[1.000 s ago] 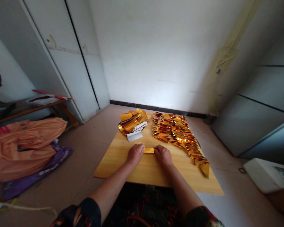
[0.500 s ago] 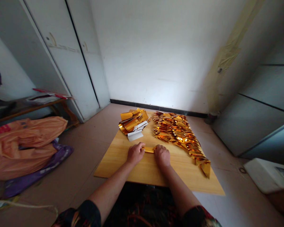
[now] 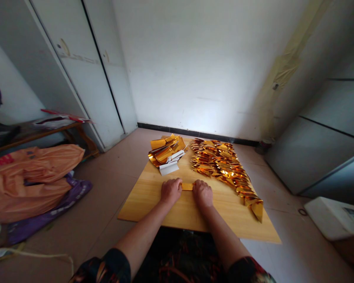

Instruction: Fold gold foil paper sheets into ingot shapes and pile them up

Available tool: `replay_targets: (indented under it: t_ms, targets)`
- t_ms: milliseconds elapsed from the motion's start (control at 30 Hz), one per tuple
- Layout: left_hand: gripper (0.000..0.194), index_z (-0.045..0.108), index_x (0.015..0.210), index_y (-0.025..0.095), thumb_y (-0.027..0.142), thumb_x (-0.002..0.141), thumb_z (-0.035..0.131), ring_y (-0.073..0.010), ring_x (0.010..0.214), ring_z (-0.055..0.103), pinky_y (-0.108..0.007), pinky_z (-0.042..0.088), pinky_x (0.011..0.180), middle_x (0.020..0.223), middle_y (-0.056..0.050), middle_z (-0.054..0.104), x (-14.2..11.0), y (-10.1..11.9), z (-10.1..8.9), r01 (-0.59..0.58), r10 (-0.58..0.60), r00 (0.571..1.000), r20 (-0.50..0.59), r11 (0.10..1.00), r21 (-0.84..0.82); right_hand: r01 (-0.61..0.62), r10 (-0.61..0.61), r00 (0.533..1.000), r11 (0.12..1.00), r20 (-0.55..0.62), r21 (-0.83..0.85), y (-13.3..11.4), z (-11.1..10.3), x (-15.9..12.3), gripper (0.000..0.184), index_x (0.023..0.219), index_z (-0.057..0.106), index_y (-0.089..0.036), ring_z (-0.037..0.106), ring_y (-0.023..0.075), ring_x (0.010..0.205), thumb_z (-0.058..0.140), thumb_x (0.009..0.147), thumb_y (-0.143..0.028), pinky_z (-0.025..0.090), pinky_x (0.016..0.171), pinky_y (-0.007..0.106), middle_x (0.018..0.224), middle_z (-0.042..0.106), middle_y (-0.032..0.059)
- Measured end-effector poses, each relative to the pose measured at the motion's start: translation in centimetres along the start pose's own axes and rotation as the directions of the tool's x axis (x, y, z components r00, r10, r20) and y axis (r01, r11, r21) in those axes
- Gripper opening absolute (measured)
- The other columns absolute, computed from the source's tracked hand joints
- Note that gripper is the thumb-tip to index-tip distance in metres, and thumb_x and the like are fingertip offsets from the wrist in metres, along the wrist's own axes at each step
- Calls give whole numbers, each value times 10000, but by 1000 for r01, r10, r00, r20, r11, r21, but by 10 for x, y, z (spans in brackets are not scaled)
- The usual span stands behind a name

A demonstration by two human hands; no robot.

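Observation:
A narrow strip of gold foil paper (image 3: 187, 186) stretches between my two hands, just above or on the wooden board (image 3: 153, 208). My left hand (image 3: 171, 191) is closed on its left end. Its right end is in the closed fingers of my right hand (image 3: 203, 193). Beyond my left hand lies a loose pile of gold foil sheets (image 3: 166, 151), some with the white side up. Beyond and to the right of my right hand, rows of folded gold foil pieces (image 3: 221, 163) overlap and trail toward the board's right edge. The strip's ends are hidden under my fingers.
Orange and purple plastic bags (image 3: 38, 181) lie on the floor at left, beside a low wooden bench (image 3: 73, 125). Grey cabinets (image 3: 91, 70) stand at left. A white box (image 3: 336, 218) sits at right. The wall (image 3: 194, 78) rises behind the board.
My left hand has shifted slightly right along the strip, and the strip's visible part between the hands looks a little flatter and shorter. My right hand has barely moved.

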State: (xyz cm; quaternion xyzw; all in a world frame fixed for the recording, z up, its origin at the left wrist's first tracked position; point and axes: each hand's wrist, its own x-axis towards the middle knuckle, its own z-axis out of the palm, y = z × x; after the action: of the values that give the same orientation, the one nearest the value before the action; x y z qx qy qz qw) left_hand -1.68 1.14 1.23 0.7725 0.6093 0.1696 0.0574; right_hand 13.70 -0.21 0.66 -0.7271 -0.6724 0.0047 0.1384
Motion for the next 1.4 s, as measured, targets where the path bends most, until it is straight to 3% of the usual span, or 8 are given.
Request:
replay_targets:
  t_ms: [367,467,567,833,967,1167,1400]
  targets:
    - [179,639,867,236,208,874,463,-212,874,537,-326,365,720,856,-46,613,-6,5,-5,-67,67,998,0,994,92,-22,21,999,1000,-43,-14,0,-5,-4,122,942,570,-187,557,152,830,468,883,-218,347,681,235,926,594,49]
    - [187,655,823,222,217,876,476,-229,925,501,-343,365,739,894,-69,585,-6,6,-6,-153,157,987,-31,983,106,75,-75,996,997,-42,1,1,-7,-5,130,911,585,-203,539,149,897,457,888,-203,355,681,215,954,580,47]
    - [190,656,810,207,175,868,478,-218,897,502,-340,369,737,868,-66,591,-3,6,-5,-272,274,962,1,955,117,170,-170,985,985,36,15,1,-8,-3,173,859,601,-210,552,128,846,434,897,-190,346,632,209,914,588,31]
    - [203,666,805,199,136,841,477,-193,825,527,-339,353,728,794,-47,620,-12,-11,-9,-411,413,911,-10,909,70,15,-25,989,998,146,64,-6,-17,3,157,882,605,-220,589,122,790,450,865,-215,332,593,219,921,609,22]
    - [231,673,899,223,128,834,473,-186,877,538,-353,344,778,867,-37,652,-21,-21,-14,-472,473,881,-28,881,27,-41,34,990,998,136,52,-14,-18,-2,172,885,580,-212,583,165,840,533,818,-364,364,649,244,920,595,42]
    - [269,672,956,231,111,819,474,-196,940,542,-372,338,820,965,-49,667,-24,-22,-13,-446,446,895,-20,895,-3,-135,134,986,991,102,7,-28,-21,-5,353,927,556,-204,565,233,910,602,734,-496,393,712,323,965,582,82]
    - [252,682,917,230,108,796,497,-202,948,535,-378,340,833,968,-49,666,-23,-23,-11,-421,420,907,-24,907,-17,-186,169,965,980,200,67,-26,-29,-1,292,903,570,-202,573,223,910,631,710,-412,387,709,308,966,591,74]
